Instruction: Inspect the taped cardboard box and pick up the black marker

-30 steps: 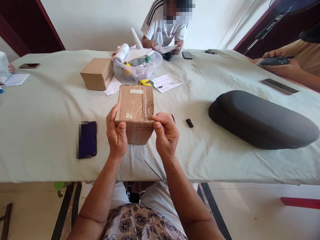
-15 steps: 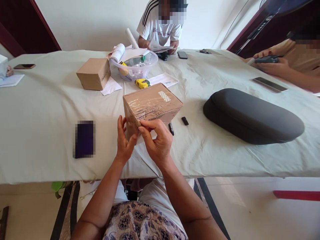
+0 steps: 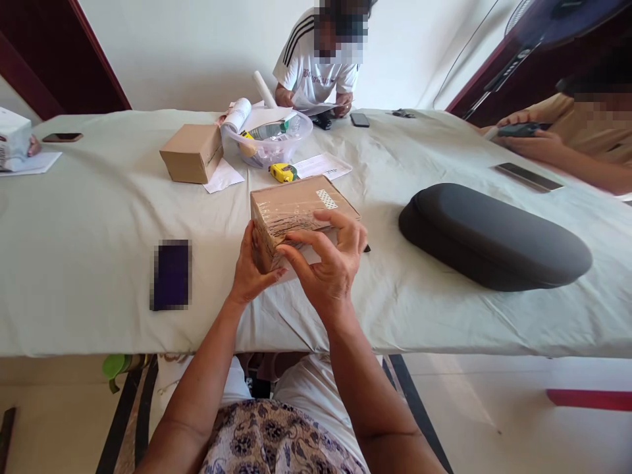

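Note:
A cardboard box (image 3: 291,204) stands in front of me, wrapped in shiny, wrinkled clear tape, with a white dotted label (image 3: 326,199) on top. My left hand (image 3: 251,271) grips its near left corner, fingers along the left side and thumb across the front. At the near top edge, thumb and index finger of my right hand (image 3: 332,260) are pinched together, the other fingers raised over the box. Whatever lies between those fingertips is too small to make out. My right hand hides part of the box's front.
Beyond the box are a yellow tape measure (image 3: 283,172), a plastic basin (image 3: 269,151) of odds and ends and a second cardboard box (image 3: 191,155). A dark padded case (image 3: 496,237) lies right, a dark purple item (image 3: 171,274) left. A person (image 3: 318,79) sits opposite; others sit at both sides.
My left hand has closed in on the box's corner. My right hand has shifted right, its other fingers spreading over the box and covering the marker. The view has tilted slightly.

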Demonstrator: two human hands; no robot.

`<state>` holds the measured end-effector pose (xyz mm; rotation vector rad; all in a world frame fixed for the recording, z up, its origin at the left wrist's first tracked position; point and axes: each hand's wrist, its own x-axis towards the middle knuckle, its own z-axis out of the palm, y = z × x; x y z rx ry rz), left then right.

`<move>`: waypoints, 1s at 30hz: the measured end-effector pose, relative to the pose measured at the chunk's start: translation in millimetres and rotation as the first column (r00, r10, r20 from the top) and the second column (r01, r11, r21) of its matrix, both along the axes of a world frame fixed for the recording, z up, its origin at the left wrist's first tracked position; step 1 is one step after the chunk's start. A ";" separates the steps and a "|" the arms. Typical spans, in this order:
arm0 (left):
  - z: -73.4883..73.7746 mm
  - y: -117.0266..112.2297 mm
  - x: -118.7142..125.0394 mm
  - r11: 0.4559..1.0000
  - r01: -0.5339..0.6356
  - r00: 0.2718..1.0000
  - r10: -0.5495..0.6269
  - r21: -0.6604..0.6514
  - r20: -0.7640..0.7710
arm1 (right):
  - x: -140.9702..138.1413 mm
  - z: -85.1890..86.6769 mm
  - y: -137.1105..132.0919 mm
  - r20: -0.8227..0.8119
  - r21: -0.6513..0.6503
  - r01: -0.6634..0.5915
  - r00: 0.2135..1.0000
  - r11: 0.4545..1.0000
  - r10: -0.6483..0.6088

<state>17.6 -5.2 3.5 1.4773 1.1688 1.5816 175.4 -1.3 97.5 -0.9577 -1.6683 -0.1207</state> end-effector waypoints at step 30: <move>-2.7 3.2 2.0 0.994 -0.076 0.996 0.071 0.085 0.059 | 6.1 -110.2 19.8 -0.571 -0.131 -0.436 0.767 0.890 0.292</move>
